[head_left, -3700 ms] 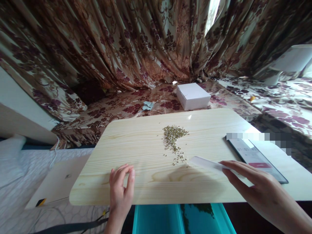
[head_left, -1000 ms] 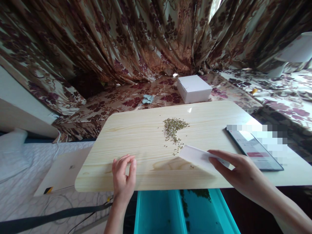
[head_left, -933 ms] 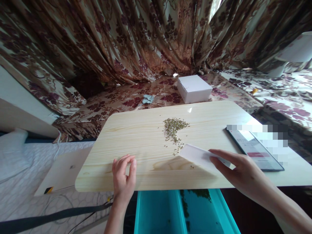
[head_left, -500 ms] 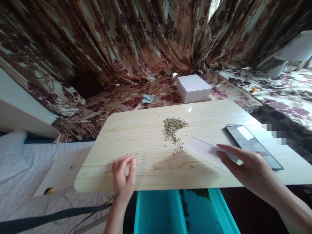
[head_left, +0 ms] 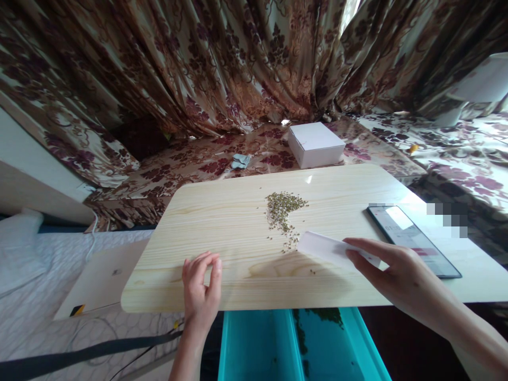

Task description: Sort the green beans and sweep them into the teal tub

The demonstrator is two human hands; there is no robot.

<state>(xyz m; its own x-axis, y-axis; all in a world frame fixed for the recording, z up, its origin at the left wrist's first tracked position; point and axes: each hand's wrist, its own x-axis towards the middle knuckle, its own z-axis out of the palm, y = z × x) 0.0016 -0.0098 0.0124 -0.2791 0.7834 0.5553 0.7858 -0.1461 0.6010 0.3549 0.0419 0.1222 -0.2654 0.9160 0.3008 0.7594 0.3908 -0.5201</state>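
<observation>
My right hand [head_left: 397, 270] grips a stiff white card [head_left: 323, 247] between thumb and fingers. The card is tilted, with its far left end low beside the lower fringe of a loose pile of small green-brown beans or seeds [head_left: 281, 209]. I cannot tell whether the card touches the tabletop. My left hand [head_left: 200, 280] rests near the front edge of the pale wooden table [head_left: 170, 248]. Its fingers are loosely curled, the thumb stands off from the palm, and nothing shows in it. A few stray seeds [head_left: 313, 271] lie below the card.
A phone [head_left: 415, 241] lies right of the pile. Below the front edge is a turquoise bin [head_left: 291, 344] with two compartments; green bits [head_left: 327, 316] show in the right one. Behind the table are a white box [head_left: 316, 144] and a grey-blue cloth [head_left: 240, 161].
My right hand has shifted slightly left with the card, whose far end sits a little lower and closer to the stray seeds. My left hand has stayed in place.
</observation>
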